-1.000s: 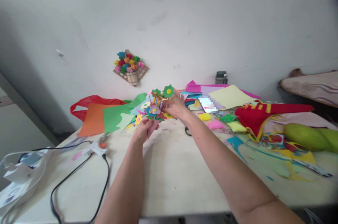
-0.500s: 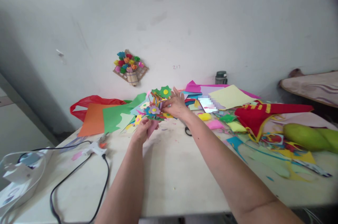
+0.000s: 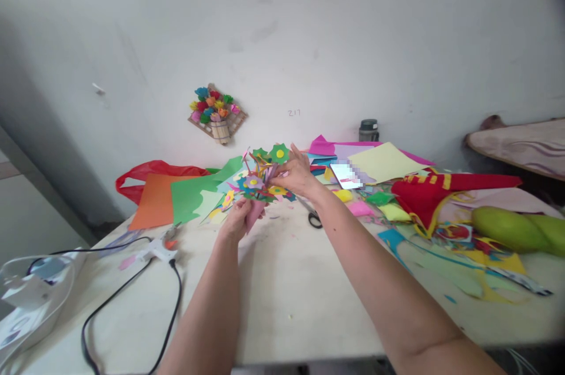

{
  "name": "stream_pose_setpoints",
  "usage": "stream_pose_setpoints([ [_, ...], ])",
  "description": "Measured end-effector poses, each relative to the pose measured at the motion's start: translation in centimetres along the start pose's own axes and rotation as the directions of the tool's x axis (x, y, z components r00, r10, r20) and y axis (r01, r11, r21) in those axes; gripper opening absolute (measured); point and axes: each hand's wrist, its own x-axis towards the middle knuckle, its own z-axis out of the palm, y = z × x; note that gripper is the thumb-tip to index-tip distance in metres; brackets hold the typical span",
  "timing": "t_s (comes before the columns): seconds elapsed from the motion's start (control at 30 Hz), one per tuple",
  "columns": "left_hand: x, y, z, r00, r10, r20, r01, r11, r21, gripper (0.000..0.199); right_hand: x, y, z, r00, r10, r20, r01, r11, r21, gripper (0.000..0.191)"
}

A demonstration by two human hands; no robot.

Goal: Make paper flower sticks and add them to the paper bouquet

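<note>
My left hand [image 3: 238, 217] is closed around a pink paper cone [image 3: 255, 216], holding it upright above the table. Out of the cone rises a bouquet of paper flowers [image 3: 253, 182] in purple, blue, yellow and green. A green flower with a yellow centre [image 3: 279, 153] stands highest, on the right side. My right hand [image 3: 298, 173] reaches into the bouquet from the right. Its thumb and index finger pinch a purple strip of paper [image 3: 270, 174] among the stems, while the other fingers stretch upward.
Scissors [image 3: 314, 220] lie right of the bouquet. A glue gun [image 3: 158, 249] with a black cord rests at left, near a white power strip [image 3: 48, 298]. Orange [image 3: 152, 201] and green sheets lie behind. Paper scraps, a phone [image 3: 345, 176], red cloth [image 3: 419, 195] and green fruit [image 3: 507, 229] cover the right.
The bouquet has turned slightly in my left hand, and the green flower shifted a little right. My right hand stays at the stems, with the purple strip now showing more clearly.
</note>
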Motion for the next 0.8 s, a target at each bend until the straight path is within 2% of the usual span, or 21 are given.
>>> stream_pose_setpoints([
  [0.17,-0.2,0.2,0.3,1.0,-0.018,0.019,0.018,0.999,-0.028,0.043,0.0,0.0,0.0,0.998,-0.069,0.007,0.069,0.998,-0.006,0.015],
  [0.27,-0.3,0.3,0.3,0.998,-0.041,0.036,0.043,0.998,-0.051,0.045,-0.1,-0.1,0.0,0.993,-0.113,0.021,0.114,0.993,-0.019,0.008],
  [0.4,-0.3,0.3,0.2,0.997,-0.066,0.041,0.069,0.994,-0.079,0.047,-0.2,-0.4,-0.2,0.992,-0.121,0.035,0.121,0.993,0.003,0.008],
  [0.47,-0.3,0.2,0.0,0.996,-0.082,0.039,0.085,0.992,-0.092,0.048,-0.3,-0.6,-0.4,0.992,-0.123,0.041,0.122,0.992,0.017,0.021],
  [0.63,-0.2,0.0,-0.1,0.99,-0.133,0.047,0.137,0.984,-0.11,0.05,-0.4,-1.2,-0.7,0.993,-0.111,0.031,0.111,0.994,0.005,0.071],
  [0.73,-0.3,0.0,-0.1,0.988,-0.14,0.067,0.146,0.984,-0.098,0.051,-0.3,-1.2,-0.7,0.991,-0.128,0.026,0.128,0.992,-0.013,0.077],
  [0.8,-0.3,0.0,-0.1,0.986,-0.142,0.081,0.15,0.984,-0.096,0.05,-0.3,-1.3,-0.7,0.989,-0.145,0.026,0.146,0.989,-0.019,0.072],
])
